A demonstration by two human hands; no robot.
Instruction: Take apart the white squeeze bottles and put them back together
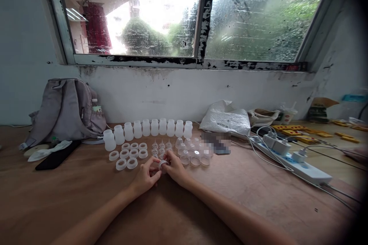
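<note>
My left hand (148, 176) and my right hand (174, 166) meet low over the table, both closed on one whitish screw ring (163, 163). Whether a nipple sits inside that ring I cannot make out. Left of my hands lie several more screw rings (121, 164). Just beyond my fingertips stand several clear bottle nipples (161, 145), partly hidden by my right hand. Clear domed caps (195, 157) are grouped to the right. Behind everything, frosted baby bottles (146, 127) without tops stand in a curved row.
A grey backpack (67, 111) leans at the back left, with a black phone (57, 157) and a tissue (49, 151) before it. A white plastic bag (225, 119) lies at the back. On the right, a power strip (309, 170) trails cables near yellow parts (299, 129).
</note>
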